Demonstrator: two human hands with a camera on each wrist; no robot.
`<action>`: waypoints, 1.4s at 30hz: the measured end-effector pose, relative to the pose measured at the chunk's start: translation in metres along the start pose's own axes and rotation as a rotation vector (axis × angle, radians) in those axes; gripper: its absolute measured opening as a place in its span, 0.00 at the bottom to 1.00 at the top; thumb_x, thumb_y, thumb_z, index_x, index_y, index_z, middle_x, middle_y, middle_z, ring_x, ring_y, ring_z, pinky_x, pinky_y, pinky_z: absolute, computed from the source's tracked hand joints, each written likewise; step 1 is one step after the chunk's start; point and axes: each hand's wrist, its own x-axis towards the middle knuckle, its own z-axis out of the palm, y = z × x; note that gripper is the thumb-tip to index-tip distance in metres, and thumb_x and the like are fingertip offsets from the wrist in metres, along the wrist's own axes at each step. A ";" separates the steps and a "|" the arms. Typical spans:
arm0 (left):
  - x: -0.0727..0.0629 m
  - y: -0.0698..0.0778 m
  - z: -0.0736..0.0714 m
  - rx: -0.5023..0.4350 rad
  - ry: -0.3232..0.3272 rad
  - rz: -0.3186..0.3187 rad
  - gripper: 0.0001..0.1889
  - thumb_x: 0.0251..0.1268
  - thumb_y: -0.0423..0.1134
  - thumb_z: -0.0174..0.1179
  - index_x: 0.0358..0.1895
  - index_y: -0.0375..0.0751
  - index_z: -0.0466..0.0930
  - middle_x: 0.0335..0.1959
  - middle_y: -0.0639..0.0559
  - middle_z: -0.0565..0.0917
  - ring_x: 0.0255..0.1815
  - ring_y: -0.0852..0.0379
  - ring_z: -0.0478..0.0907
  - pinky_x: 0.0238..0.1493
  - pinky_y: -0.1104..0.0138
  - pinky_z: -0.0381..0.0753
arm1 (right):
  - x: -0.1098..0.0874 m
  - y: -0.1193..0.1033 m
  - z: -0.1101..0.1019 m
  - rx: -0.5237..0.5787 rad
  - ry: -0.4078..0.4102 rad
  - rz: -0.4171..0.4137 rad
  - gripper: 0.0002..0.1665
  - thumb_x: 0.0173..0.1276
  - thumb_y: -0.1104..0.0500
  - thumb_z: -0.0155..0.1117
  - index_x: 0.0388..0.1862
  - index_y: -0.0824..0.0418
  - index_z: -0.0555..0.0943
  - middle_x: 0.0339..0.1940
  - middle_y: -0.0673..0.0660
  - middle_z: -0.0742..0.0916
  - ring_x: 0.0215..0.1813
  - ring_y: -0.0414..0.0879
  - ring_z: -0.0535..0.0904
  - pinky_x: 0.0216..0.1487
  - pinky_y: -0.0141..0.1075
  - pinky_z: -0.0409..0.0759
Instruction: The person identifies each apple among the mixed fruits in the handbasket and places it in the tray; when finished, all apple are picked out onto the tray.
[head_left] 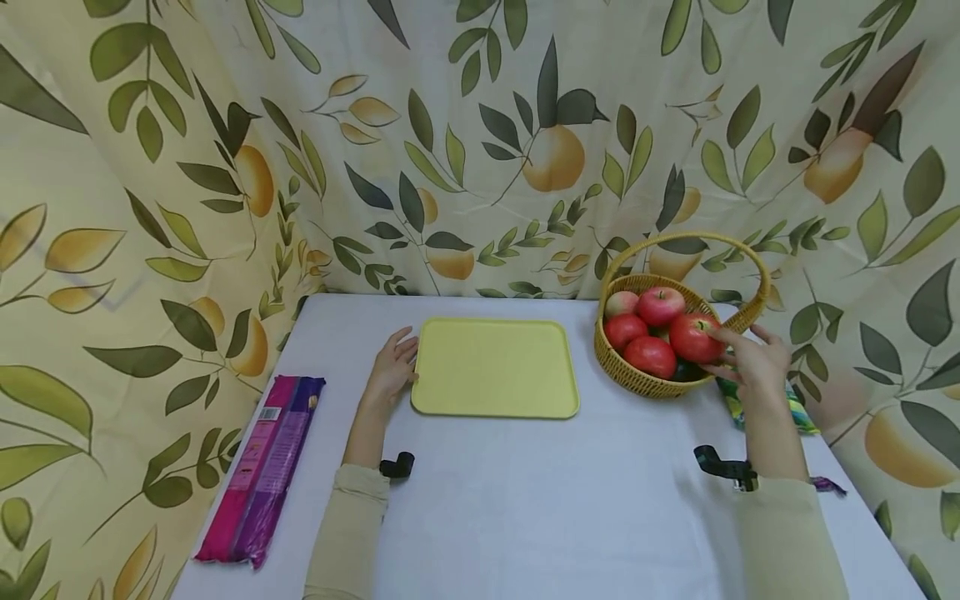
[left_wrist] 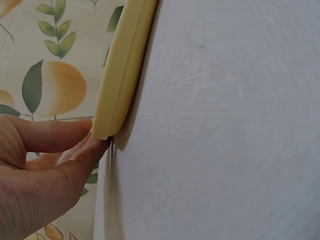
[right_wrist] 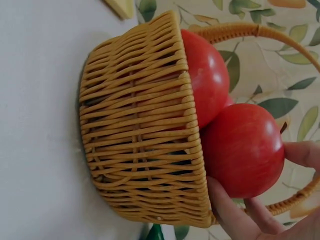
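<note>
at far right, our right hand (head_left: pixel 759 362) holds a red apple (head_left: pixel 693 337) in the wicker basket (right_wrist: pixel 135 125); being smooth, it could slip, or the handle (right_wrist: pixel 232 32) snag us and upset the rest; whether our left hand (head_left: pixel 388 368) pinches the tray (head_left: pixel 495 367), we cannot tell.

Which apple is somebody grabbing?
The rightmost red apple in the basket. The right grip has fingers on it; the other apples lie further left, untouched.

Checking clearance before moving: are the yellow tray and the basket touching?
Apart: in the head view, white table shows between the yellow tray and the basket.
</note>
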 end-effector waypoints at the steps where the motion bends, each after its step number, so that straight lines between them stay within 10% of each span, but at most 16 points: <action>1: 0.000 0.000 0.000 0.002 0.001 -0.004 0.55 0.47 0.02 0.38 0.83 0.42 0.55 0.80 0.35 0.63 0.81 0.42 0.60 0.78 0.52 0.64 | -0.001 0.000 0.000 0.007 -0.001 -0.001 0.68 0.59 0.56 0.83 0.87 0.44 0.48 0.86 0.55 0.57 0.30 0.39 0.87 0.39 0.46 0.90; 13: 0.003 -0.002 -0.001 0.035 0.023 -0.018 0.54 0.47 0.02 0.39 0.83 0.41 0.54 0.78 0.37 0.67 0.80 0.42 0.63 0.77 0.55 0.67 | -0.040 -0.017 0.004 0.104 -0.029 -0.131 0.61 0.57 0.56 0.84 0.84 0.45 0.58 0.54 0.43 0.81 0.34 0.39 0.88 0.31 0.41 0.89; 28: 0.001 0.001 -0.001 0.095 -0.005 -0.026 0.54 0.47 0.04 0.37 0.83 0.41 0.53 0.79 0.37 0.65 0.81 0.43 0.62 0.75 0.57 0.69 | -0.071 -0.028 0.042 0.104 -0.235 -0.273 0.44 0.63 0.60 0.80 0.74 0.53 0.68 0.55 0.47 0.84 0.42 0.42 0.87 0.34 0.40 0.89; 36: -0.004 0.005 -0.004 0.160 0.018 -0.026 0.40 0.69 0.13 0.49 0.83 0.38 0.54 0.76 0.34 0.68 0.76 0.39 0.69 0.72 0.52 0.74 | -0.074 -0.024 0.073 0.024 -0.295 -0.282 0.46 0.64 0.55 0.80 0.77 0.52 0.68 0.63 0.52 0.83 0.46 0.43 0.86 0.37 0.41 0.90; 42: -0.007 0.007 -0.005 0.134 0.016 -0.042 0.45 0.62 0.08 0.50 0.83 0.38 0.53 0.77 0.34 0.68 0.76 0.39 0.69 0.73 0.53 0.73 | -0.079 -0.023 0.096 -0.032 -0.349 -0.284 0.47 0.66 0.54 0.78 0.79 0.51 0.65 0.71 0.55 0.79 0.49 0.43 0.86 0.42 0.40 0.89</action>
